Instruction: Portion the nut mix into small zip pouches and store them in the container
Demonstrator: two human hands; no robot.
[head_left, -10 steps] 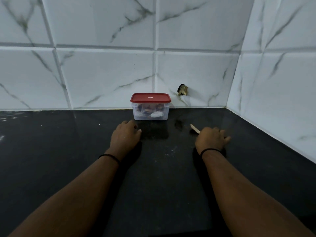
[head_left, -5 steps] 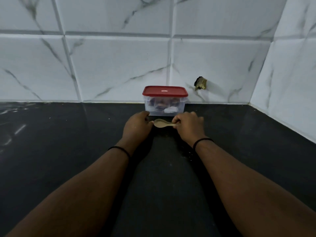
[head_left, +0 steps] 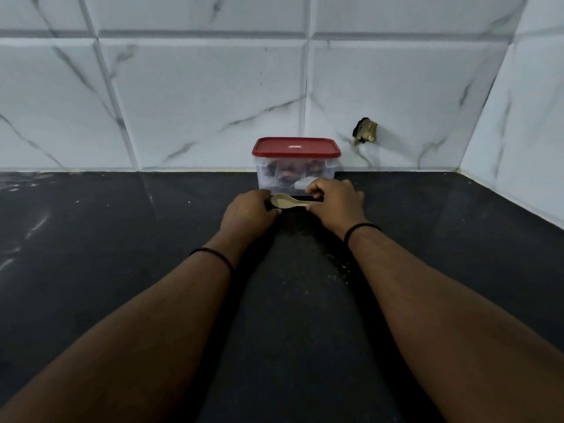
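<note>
Since a second ago the right hand (head_left: 334, 203) is no longer resting out to the right on the countertop (head_left: 91, 254); both hands are now meeting in front of the container (head_left: 295, 166), with the spoon (head_left: 291, 202) between them. The right hand is pinching the spoon's handle with curled fingers, while the left hand (head_left: 248, 213) is closing its curled fingers against the bowl end. The container is sitting at the countertop's back edge, touching or nearly touching the tiled wall (head_left: 198, 102), its red lid (head_left: 295, 147) pressed on and bearing a small white label (too small to read). Filled pouches (head_left: 287, 172) are showing dimly through its clear, boxy walls. The countertop is lying dark, polished and speckled, with wide open room stretching left and right. The tiles are looking glossy, white and grey-veined; a rough hole (head_left: 364, 131) is breaking one of them right of the container.
</note>
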